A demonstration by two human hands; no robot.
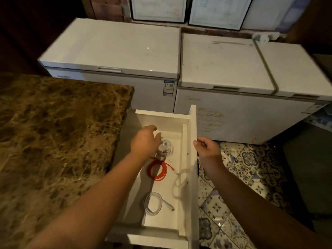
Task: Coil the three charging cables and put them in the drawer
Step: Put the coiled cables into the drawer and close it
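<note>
Lying nearest in the open white drawer (pixel 193 159) is a white cable (pixel 153 203), wound in a loose ring with its plug end poking out to the right. A bit farther in sits the orange cable (pixel 158 170), also wound in a ring, with its tip pointing right. Farther still is a second white cable (pixel 167 147), coiled up too, and part of it is hidden under the left hand (pixel 146 139). All three lie on the drawer floor, apart from each other, in a row from near to far.

The left hand reaches into the drawer from the left and hangs just over that far white cable — its fingers are bent loosely downward. I cannot tell if the fingertips touch the cable or only hover over it. The right hand (pixel 208 148) is at the drawer's front panel, on the right side. Its fingers are curled, and the thumb and first finger sit right at the panel's edge — they look like they pinch it, but it is blurry there.

To the left is a brown stone counter (pixel 53 132). Under the right arm is a floor with blue patterned tiles (pixel 242 169). Past the drawer stand two white chest freezers (pixel 116 49), side by side, lids down. Behind them, framed papers (pixel 159 9) lean on the wall.
</note>
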